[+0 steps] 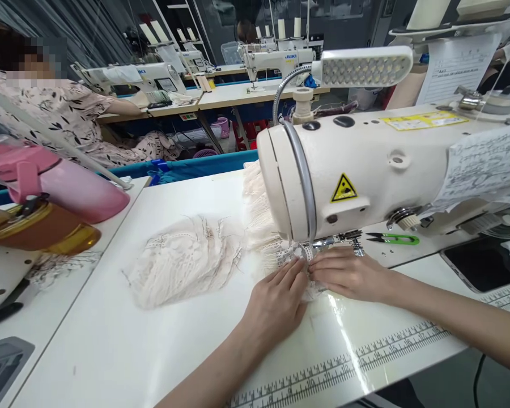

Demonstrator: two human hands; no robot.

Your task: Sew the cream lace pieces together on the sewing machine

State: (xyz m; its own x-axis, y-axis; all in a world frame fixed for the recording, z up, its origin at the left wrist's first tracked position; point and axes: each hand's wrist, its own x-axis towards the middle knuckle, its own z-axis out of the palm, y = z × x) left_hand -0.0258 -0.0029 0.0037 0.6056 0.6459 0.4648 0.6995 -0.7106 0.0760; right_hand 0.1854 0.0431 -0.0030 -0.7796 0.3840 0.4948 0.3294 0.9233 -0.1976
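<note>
A piece of cream lace fabric (317, 292) lies at the needle area of a white sewing machine (348, 170). My left hand (278, 297) is closed on it, palm down, its fingertips close to the presser foot. From the other side my right hand (351, 275) grips the same lace, fingers pressed together and almost touching the left fingertips. Both thumbs are mostly hidden, as is the needle. More ruffled lace (257, 207) runs behind the machine head. A separate bunched lace pile (181, 263) with loose threads rests on the table to the left.
Green thread snips (393, 238) and a dark phone (484, 260) lie right of the needle. A lamp (365, 67) hangs over the machine. At left stand a pink bottle (80, 187) and an amber container (38, 229). A printed ruler (323, 371) follows the front edge. Another person (63, 113) sits beyond.
</note>
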